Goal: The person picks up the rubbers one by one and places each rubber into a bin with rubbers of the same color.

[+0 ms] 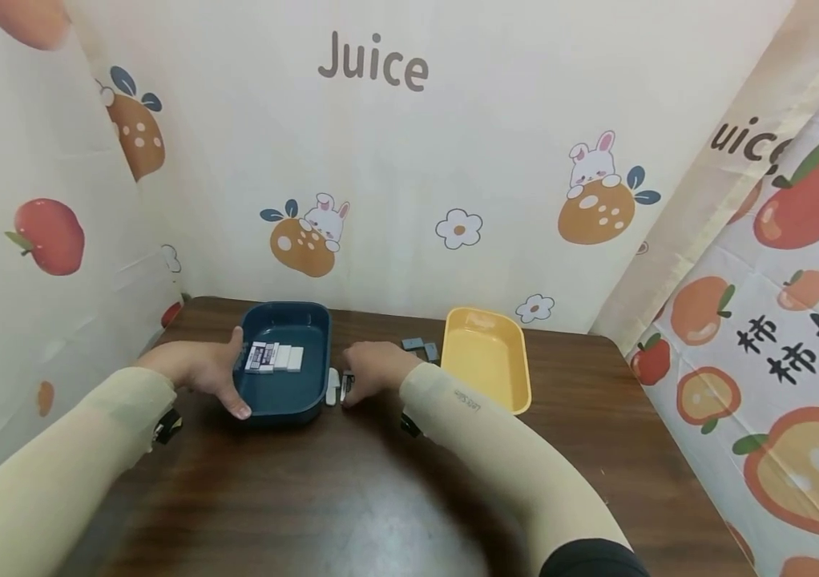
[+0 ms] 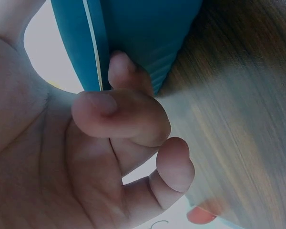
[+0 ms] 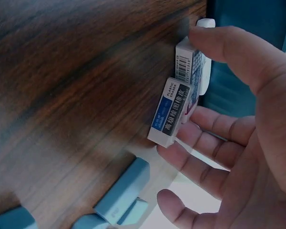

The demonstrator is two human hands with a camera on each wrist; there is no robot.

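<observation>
My left hand (image 1: 211,373) grips the left side of a dark blue tray (image 1: 276,398), with curled fingers about its wall in the left wrist view. Inside the tray lie several white erasers (image 1: 274,357), some in printed sleeves. Just right of the tray, my right hand (image 1: 377,369) holds a sleeved eraser (image 3: 169,112) and another sleeved eraser (image 3: 183,62) between thumb and fingers, close to the tabletop. Beside them, against the tray, is a plain white eraser (image 3: 206,76). From the head view, the right hand hides most of the held erasers.
Several blue-grey pieces (image 3: 124,188) lie on the dark wooden table (image 1: 381,497) beyond the right hand. A yellow tray (image 1: 485,361) stands to their right. Printed curtains (image 1: 409,160) hang behind the table and along its sides.
</observation>
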